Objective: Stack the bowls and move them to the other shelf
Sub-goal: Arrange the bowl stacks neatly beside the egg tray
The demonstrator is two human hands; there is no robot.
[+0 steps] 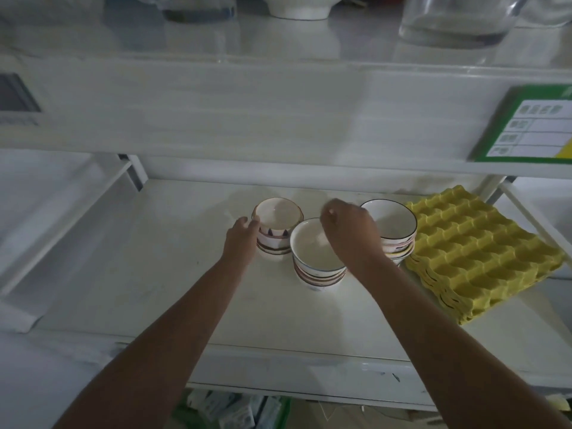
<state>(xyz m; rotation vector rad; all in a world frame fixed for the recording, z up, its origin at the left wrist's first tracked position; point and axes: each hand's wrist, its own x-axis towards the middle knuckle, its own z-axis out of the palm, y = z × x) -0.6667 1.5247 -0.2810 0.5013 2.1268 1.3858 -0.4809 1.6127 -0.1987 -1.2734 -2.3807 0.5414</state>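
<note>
Middle bowl stack [318, 258] between hands.

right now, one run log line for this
phase: stacking | left hand: touching left bowl stack | right hand: over middle bowl stack | shelf

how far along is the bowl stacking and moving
Partly done: the bowls already sit in three short stacks on the middle shelf, a left stack, a middle stack and a right stack beside the yellow egg trays. In hand: the left hand touches the left stack, while the right hand hovers over the middle one. Left: merging the stacks and moving them to another shelf.
</note>
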